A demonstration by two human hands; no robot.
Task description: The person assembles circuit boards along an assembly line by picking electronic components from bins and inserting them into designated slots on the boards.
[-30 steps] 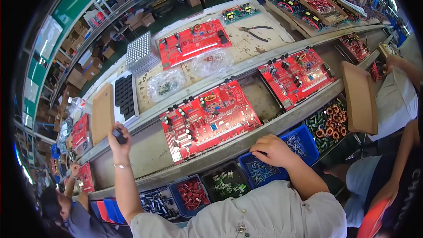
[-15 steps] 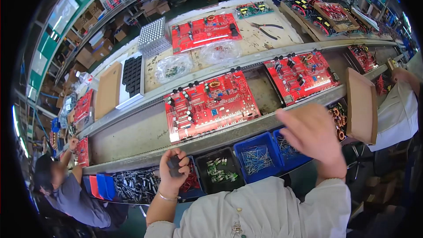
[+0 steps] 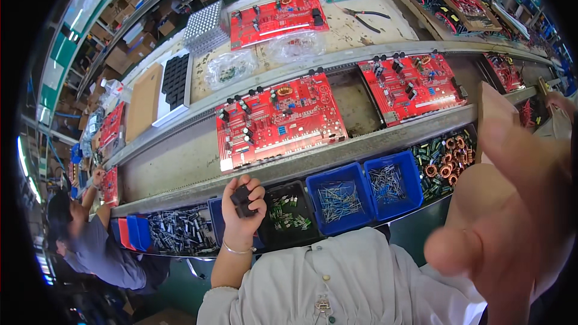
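- The left hand (image 3: 242, 210) was closed around a small black part (image 3: 242, 200), fingers curled over it and thumb against its side, gripping it tightly.
- The black part sat just in front of the near edge of the long bench (image 3: 180, 165), below the red circuit board (image 3: 280, 121) that lay at the middle of the bench.
- Directly under the left hand stood a dark bin (image 3: 289, 213) of small green pieces, touching a blue bin (image 3: 337, 204) of thin metal pins on its right.
- A second blue bin (image 3: 391, 183) of pins followed, and beyond it lay a heap of copper coils (image 3: 448, 156).
- To the left of the hand was a pile of dark cylinders (image 3: 177, 232).
- The right hand (image 3: 512, 216) was raised very close to the camera, blurred, fingers spread loosely and holding nothing visible; it was well apart from the circuit board.
- Another red board (image 3: 412, 84) lay to the right of the middle board, and a third (image 3: 277, 19) lay behind it on the rear shelf.
- Two clear plastic bags (image 3: 232, 67) lay behind the middle board, and pliers (image 3: 364, 18) rested farther back on the right.
- Far to the left of the board, another person (image 3: 90, 247) bent over the same bench.
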